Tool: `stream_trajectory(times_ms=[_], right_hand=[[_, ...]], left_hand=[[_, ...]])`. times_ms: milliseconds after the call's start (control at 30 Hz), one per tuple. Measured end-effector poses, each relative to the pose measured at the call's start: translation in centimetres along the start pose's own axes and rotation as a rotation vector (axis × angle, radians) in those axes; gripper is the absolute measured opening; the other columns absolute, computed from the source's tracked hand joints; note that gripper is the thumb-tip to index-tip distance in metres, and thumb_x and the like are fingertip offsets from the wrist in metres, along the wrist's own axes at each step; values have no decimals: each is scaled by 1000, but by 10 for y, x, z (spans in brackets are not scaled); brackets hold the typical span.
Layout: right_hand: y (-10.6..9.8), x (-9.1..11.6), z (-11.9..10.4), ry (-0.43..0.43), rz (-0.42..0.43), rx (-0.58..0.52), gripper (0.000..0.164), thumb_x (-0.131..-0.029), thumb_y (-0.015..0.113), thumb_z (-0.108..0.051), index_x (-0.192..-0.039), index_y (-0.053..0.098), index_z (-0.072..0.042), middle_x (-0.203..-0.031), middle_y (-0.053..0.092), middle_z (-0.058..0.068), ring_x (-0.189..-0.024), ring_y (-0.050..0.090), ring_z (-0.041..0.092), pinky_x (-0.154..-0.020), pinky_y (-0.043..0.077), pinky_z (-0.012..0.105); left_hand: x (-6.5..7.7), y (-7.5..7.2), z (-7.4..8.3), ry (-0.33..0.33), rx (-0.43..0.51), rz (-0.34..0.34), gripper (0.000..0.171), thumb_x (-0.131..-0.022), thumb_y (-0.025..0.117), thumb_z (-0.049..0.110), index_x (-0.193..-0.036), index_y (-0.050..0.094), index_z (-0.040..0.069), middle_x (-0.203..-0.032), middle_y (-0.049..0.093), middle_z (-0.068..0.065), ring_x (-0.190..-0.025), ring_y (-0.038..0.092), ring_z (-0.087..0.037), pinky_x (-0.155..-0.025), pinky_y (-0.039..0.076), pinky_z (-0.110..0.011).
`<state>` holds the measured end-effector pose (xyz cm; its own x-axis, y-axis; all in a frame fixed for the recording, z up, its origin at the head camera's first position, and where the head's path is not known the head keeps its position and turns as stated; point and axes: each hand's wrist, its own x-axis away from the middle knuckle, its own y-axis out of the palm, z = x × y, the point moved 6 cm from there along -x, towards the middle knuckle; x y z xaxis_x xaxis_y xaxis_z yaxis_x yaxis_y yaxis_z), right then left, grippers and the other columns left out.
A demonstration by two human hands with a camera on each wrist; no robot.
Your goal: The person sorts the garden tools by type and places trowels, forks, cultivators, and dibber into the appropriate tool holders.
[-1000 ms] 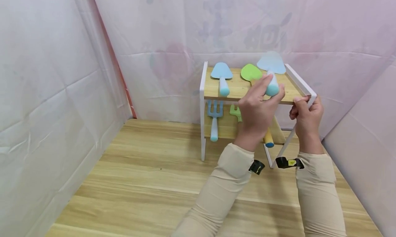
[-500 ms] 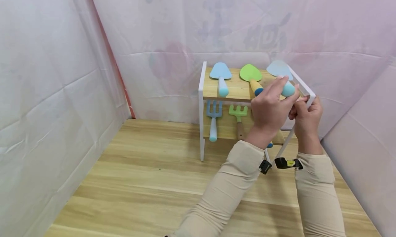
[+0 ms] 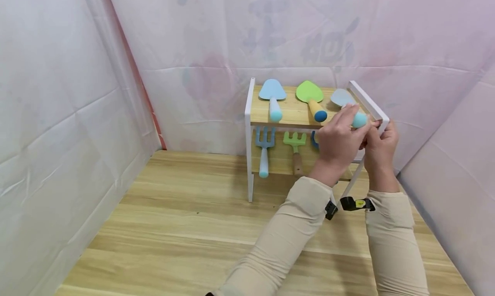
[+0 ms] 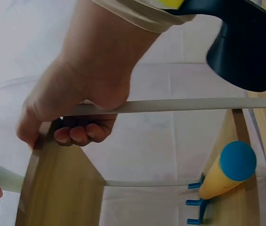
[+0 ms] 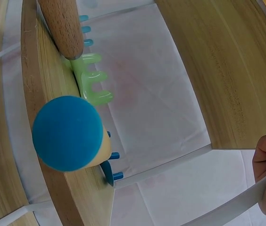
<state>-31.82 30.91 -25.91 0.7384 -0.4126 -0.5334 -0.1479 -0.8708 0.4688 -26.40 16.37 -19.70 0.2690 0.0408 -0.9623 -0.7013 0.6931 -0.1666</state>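
My left hand (image 3: 338,137) pinches the handle of a pale blue hand trowel (image 3: 342,97) at the right end of the two-tier shelf's top board (image 3: 294,113). In the left wrist view the pale handle (image 4: 3,176) lies between its fingers. My right hand (image 3: 380,148) grips the front right corner of the shelf, fingers curled around the white frame (image 4: 170,104). Left of the held trowel lie a green trowel (image 3: 309,92) with a yellow handle and a light blue trowel (image 3: 272,90).
On the lower board sit a blue hand fork (image 3: 264,152), a green fork (image 3: 295,141) with a wooden handle, and a dark blue fork with a yellow handle (image 4: 218,176). The shelf stands on a wooden table (image 3: 193,231) against white sheeting (image 3: 193,111).
My left hand has carried the pale blue trowel rightward past the green one, then lowered its blade toward the top board. My right hand keeps its grip. The view shifts slightly.
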Motion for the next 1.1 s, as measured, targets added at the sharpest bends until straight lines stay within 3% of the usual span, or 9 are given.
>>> stream_trajectory(times_ms=[333,667,867,1100], right_hand=[[1,0,-1,-18,-25,15,14,-84,49,8,-79,49,-4,-50,46,7,-38,44,12,-36,36,17],[-1,-1,0,-1,-2,-15,10,-85,51,7,-81,49,-2,-56,47,6,-40,44,11,-36,36,18],[-1,-1,0,3,5,-26,8,-84,53,7,-84,51,-1,-67,50,7,-48,45,10,-41,37,17],[-1,0,2,13,-11,-52,11,-83,48,9,-80,48,-2,-52,47,7,-39,43,12,-35,36,19]], left_hand=[[4,9,-7,-74,49,-34,28,-84,67,25,-108,70,9,-105,68,-3,-99,61,-7,-65,43,-8],[11,18,-13,-247,212,-99,34,-80,72,24,-108,69,5,-109,66,-6,-105,58,-8,-77,43,-13],[15,20,-13,-238,231,-124,37,-78,69,24,-110,68,4,-112,65,-7,-108,56,-6,-79,42,-13],[17,20,-15,-249,251,-93,33,-82,69,20,-110,68,2,-111,65,-8,-109,56,-7,-85,40,-12]])
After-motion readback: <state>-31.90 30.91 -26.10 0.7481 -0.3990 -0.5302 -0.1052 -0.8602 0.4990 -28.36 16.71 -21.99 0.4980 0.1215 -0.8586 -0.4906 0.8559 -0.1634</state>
